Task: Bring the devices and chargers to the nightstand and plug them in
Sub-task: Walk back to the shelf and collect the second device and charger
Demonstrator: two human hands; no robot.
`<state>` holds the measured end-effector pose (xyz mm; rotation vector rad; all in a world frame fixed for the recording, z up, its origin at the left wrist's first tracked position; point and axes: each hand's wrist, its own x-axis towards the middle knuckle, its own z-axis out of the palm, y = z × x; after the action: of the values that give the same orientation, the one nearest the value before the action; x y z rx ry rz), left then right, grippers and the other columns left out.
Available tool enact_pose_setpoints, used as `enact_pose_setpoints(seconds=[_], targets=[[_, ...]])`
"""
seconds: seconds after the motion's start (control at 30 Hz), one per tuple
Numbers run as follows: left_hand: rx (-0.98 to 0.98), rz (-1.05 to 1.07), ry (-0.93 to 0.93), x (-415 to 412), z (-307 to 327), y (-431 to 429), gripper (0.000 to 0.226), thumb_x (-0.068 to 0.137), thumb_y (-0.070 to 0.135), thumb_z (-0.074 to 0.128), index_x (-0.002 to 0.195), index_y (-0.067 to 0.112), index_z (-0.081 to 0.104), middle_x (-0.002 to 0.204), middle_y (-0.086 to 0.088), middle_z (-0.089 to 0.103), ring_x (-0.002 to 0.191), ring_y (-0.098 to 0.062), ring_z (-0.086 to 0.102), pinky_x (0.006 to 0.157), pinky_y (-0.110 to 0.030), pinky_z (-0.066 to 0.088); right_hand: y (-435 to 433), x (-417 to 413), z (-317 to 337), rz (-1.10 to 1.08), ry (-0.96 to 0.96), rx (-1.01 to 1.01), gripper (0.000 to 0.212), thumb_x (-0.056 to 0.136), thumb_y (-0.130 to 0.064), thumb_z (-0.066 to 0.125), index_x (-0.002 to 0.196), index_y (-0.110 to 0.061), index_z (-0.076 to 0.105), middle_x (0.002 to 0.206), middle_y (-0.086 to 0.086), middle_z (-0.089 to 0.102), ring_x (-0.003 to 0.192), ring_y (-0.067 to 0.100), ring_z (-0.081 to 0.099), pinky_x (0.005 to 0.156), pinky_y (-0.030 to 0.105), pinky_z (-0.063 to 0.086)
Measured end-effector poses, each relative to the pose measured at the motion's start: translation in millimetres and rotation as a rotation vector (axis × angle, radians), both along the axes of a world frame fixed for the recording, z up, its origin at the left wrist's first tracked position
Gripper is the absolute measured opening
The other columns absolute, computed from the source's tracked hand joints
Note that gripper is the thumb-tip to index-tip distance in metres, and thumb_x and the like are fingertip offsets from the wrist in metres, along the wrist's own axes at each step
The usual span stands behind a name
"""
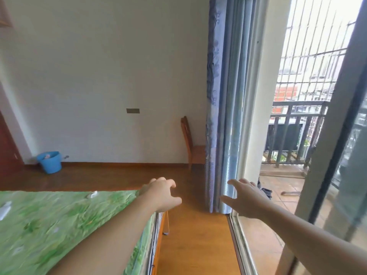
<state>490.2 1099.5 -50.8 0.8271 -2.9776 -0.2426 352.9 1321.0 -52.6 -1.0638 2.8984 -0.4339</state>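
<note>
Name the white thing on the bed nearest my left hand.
The small white thing near the far bed edge; the other white thing lies farther from the left hand, at the picture's left border.

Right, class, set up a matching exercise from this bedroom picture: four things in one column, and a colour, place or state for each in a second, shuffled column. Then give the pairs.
Things:
1 bucket
2 chair
3 bedspread
4 right hand

Descriptions:
A green, lower left of the view
B open, reaching out by the glass door
C wooden, beside the curtain
D blue, on the floor by the far wall

Pairs: 1-D, 2-C, 3-A, 4-B
</note>
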Motion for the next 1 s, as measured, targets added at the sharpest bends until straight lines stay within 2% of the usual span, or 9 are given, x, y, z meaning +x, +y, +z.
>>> enact_pose_setpoints(seconds=[0.17, 0.3, 0.4, 0.53, 0.8, 1.0], targets=[[-0.069, 0.037, 0.021, -53.2, 5.9, -15.5, 0.055, 0.079, 0.062, 0.045, 0.128, 0.036, 0.05, 0.134, 0.006, 0.051, 0.121, -0.021, 0.045, 0.093, -0.04, 0.038, -5.1, -61.7, 1.5, 0.013, -0.028, 0.011, 0.072, 0.084, -0.066, 0.049, 0.143, -0.027, 0.037, 0.142, 0.004, 0.047, 0.126, 0.028, 0.045, 0.099, 0.042, 0.043], [-0.097, 0.076, 0.053, -83.3, 5.5, -34.9, 0.044, 0.088, 0.052, 0.041, 0.128, 0.035, 0.051, 0.134, 0.004, 0.052, 0.119, -0.022, 0.046, 0.092, -0.041, 0.04, -28.7, -102.5, 5.7, 0.055, -0.041, 0.012, 0.064, 0.088, -0.053, 0.053, 0.144, -0.026, 0.036, 0.14, 0.005, 0.047, 0.126, 0.028, 0.044, 0.098, 0.041, 0.044], [-0.089, 0.105, 0.065, -104.3, 5.4, -58.8, 0.043, 0.086, 0.051, 0.043, 0.125, 0.035, 0.052, 0.131, 0.005, 0.053, 0.117, -0.022, 0.047, 0.088, -0.039, 0.037, -61.4, -127.4, 6.5, 0.09, -0.041, 0.014, 0.064, 0.088, -0.052, 0.052, 0.145, -0.027, 0.034, 0.141, 0.006, 0.046, 0.127, 0.029, 0.043, 0.101, 0.042, 0.043], [-0.054, 0.144, 0.067, -136.5, -2.5, -105.0, 0.045, 0.083, 0.053, 0.048, 0.124, 0.035, 0.052, 0.126, 0.006, 0.054, 0.114, -0.02, 0.047, 0.083, -0.037, 0.036, -120.8, -162.5, 2.2, 0.142, -0.024, 0.008, 0.065, 0.089, -0.054, 0.05, 0.146, -0.028, 0.034, 0.143, 0.005, 0.044, 0.13, 0.029, 0.04, 0.103, 0.044, 0.039], [0.006, 0.198, 0.107, -247.9, -27.5, -256.1, 0.047, 0.082, 0.053, 0.049, 0.125, 0.035, 0.051, 0.128, 0.006, 0.052, 0.114, -0.021, 0.049, 0.086, -0.037, 0.042, -282.3, -275.2, -15.1, 0.206, -0.011, 0.038, 0.061, 0.09, -0.057, 0.048, 0.144, -0.031, 0.034, 0.144, 0.0, 0.044, 0.129, 0.024, 0.042, 0.105, 0.043, 0.039], [0.016, 0.225, 0.13, -322.2, -19.8, -366.3, 0.046, 0.085, 0.048, 0.051, 0.128, 0.03, 0.052, 0.131, 0.004, 0.052, 0.114, -0.021, 0.05, 0.091, -0.04, 0.047, -400.6, -364.4, -7.6, 0.219, 0.015, 0.074, 0.061, 0.09, -0.057, 0.047, 0.144, -0.031, 0.035, 0.146, 0.001, 0.043, 0.131, 0.026, 0.041, 0.104, 0.043, 0.038]])
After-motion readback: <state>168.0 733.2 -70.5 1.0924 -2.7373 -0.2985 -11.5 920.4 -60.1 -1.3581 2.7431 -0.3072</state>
